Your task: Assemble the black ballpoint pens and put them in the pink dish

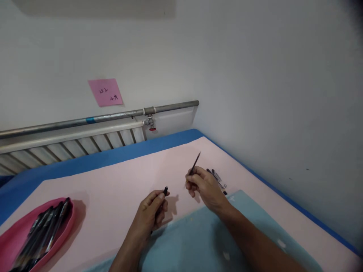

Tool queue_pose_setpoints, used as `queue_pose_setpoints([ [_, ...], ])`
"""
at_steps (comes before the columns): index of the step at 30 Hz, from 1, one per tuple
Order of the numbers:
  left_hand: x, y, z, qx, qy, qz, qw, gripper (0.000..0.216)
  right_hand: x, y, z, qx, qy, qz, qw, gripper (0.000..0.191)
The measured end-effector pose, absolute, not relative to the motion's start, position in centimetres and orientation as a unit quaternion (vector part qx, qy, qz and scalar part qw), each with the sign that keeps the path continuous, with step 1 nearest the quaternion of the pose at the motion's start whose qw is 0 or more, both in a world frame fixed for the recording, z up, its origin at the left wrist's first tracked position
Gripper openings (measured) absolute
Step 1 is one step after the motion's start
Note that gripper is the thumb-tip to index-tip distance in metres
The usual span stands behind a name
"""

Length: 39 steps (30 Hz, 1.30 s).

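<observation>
My left hand point(153, 211) is closed around a dark pen barrel point(166, 190), whose light-rimmed end sticks up past the thumb. The rest of the barrel is mostly hidden by my fingers. Between the thumb and fingers of my right hand point(202, 185) is a thin dark pen refill point(195, 163), slanting up with its narrow end away from me. A small yellowish bit shows at its lower end. The two hands are apart, above the pink table cover point(119, 189). Just beyond my right hand lie several dark and clear pen parts point(217, 175), partly hidden by that hand.
A pink basket point(73, 217) filled with dark pens stands at the left. Light blue cloth point(193, 241) covers the near side. Behind the blue table edge point(170, 138) are a radiator point(99, 143) and a metal pipe point(119, 115). A wall point(283, 113) bounds the right.
</observation>
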<state>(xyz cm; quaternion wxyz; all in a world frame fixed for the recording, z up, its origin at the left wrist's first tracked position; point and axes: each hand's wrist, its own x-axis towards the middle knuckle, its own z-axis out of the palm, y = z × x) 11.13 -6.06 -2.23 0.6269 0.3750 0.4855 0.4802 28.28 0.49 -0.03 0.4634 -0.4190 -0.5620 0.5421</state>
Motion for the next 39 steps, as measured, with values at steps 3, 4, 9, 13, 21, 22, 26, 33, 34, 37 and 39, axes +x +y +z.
queue_pose_setpoints([
  [3, 11.7, -6.5, -2.0, 0.378, 0.481, 0.461, 0.643, 0.038, 27.5, -0.5, 0.5, -0.334, -0.439, 0.621, 0.557, 0.008],
  [4, 11.8, -6.6, -1.9, 0.379, 0.483, 0.454, 0.646, 0.041, 27.2, -0.8, 0.5, -0.321, -0.42, 0.633, 0.566, 0.009],
  [9, 12.3, -6.9, -1.3, 0.379, 0.502, 0.441, 0.64, 0.049, 26.5, -1.6, 0.4, -0.298, -0.438, 0.645, 0.55, 0.006],
  [13, 12.5, -7.0, -1.1, 0.371, 0.506, 0.449, 0.636, 0.049, 26.4, -1.8, 0.2, -0.296, -0.473, 0.634, 0.535, 0.004],
  [21, 12.6, -7.2, -0.9, 0.374, 0.496, 0.441, 0.648, 0.046, 26.4, -1.8, 0.1, -0.295, -0.461, 0.645, 0.533, 0.004],
  [22, 12.6, -7.2, -0.8, 0.376, 0.494, 0.438, 0.65, 0.046, 26.4, -1.8, 0.1, -0.295, -0.457, 0.648, 0.534, 0.004],
  [26, 12.5, -7.4, -1.0, 0.372, 0.493, 0.444, 0.649, 0.043, 26.4, -2.0, 0.1, -0.291, -0.446, 0.651, 0.541, 0.004],
  [33, 12.4, -7.3, -1.4, 0.374, 0.488, 0.451, 0.647, 0.034, 26.3, -2.1, 0.2, -0.283, -0.446, 0.649, 0.547, 0.005],
  [34, 12.3, -7.3, -1.4, 0.373, 0.487, 0.452, 0.647, 0.033, 26.3, -2.1, 0.2, -0.284, -0.448, 0.649, 0.546, 0.004],
  [37, 12.3, -7.2, -1.4, 0.375, 0.483, 0.456, 0.646, 0.033, 26.6, -2.1, 0.4, -0.289, -0.465, 0.64, 0.539, 0.003],
  [39, 12.4, -7.2, -1.3, 0.375, 0.484, 0.455, 0.646, 0.033, 26.8, -2.0, 0.4, -0.3, -0.487, 0.627, 0.529, 0.003],
])
